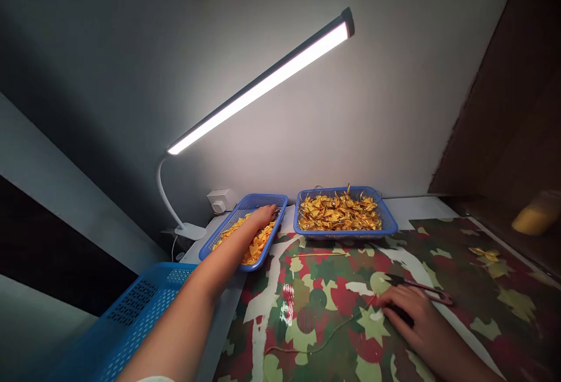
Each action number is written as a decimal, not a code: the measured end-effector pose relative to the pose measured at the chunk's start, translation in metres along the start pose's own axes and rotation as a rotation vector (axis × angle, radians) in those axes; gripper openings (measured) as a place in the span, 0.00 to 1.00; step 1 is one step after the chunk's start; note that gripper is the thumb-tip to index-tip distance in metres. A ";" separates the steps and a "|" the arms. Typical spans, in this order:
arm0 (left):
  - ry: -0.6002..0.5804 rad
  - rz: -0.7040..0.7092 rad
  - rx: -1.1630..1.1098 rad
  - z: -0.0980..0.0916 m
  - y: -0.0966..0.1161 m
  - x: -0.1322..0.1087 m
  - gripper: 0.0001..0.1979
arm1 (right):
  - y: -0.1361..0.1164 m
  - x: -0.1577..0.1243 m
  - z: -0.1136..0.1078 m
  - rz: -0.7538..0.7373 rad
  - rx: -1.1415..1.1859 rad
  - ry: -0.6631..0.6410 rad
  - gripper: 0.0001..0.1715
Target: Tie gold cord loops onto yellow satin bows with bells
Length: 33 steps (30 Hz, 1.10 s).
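One thin cord (324, 344) lies in a loose curve across the camouflage-patterned cloth (309, 297), and we find its upper end at the fingertips of the right hand (380, 301). We record that hand low over the cloth, thumb and forefinger brought together in a pinch on the cord. Just beyond it lies a small cutting tool (440, 296), dark at the tip and pinkish at the handle, partly hidden by the hand.

We note the left hand (263, 216) reaching into the narrower blue basket (265, 201), at its far corner, above yellow pieces (254, 252) heaped inside. The fingertips are obscured; we cannot tell whether they are spread or gripping anything.

Beside that basket stands a wider blue basket (346, 234), filled with shiny golden pieces (339, 212) and fine strands. We observe a second, straighter strand (319, 254) on the cloth in front of it, and a loose yellow piece (484, 253) well to the right.

Further out, we list the white table (401, 209) under the cloth, a lit lamp (263, 81) slanting overhead, a white box (221, 201) near the wall, and a large blue crate (135, 303) at lower left.
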<state>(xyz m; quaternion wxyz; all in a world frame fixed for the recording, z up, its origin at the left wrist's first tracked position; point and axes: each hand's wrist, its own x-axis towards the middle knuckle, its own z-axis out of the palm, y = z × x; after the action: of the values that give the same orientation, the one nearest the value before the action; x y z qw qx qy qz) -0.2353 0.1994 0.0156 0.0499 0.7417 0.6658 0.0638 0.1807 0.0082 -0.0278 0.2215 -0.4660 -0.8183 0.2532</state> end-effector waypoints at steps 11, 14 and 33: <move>0.104 -0.150 -0.161 -0.059 -0.014 0.000 0.17 | 0.002 0.002 0.001 -0.020 0.052 -0.012 0.13; 0.172 -0.174 -0.234 -0.087 -0.009 -0.006 0.18 | 0.001 0.001 0.001 -0.035 0.061 -0.008 0.13; -0.010 0.324 -0.512 -0.021 0.159 -0.102 0.09 | -0.010 -0.002 -0.006 -0.101 0.017 0.027 0.11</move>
<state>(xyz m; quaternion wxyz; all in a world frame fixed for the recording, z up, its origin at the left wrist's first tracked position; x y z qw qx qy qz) -0.0934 0.0809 0.0584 0.2277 0.8019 0.5008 0.2332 0.1789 0.0035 -0.0171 0.2487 -0.4257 -0.8356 0.2423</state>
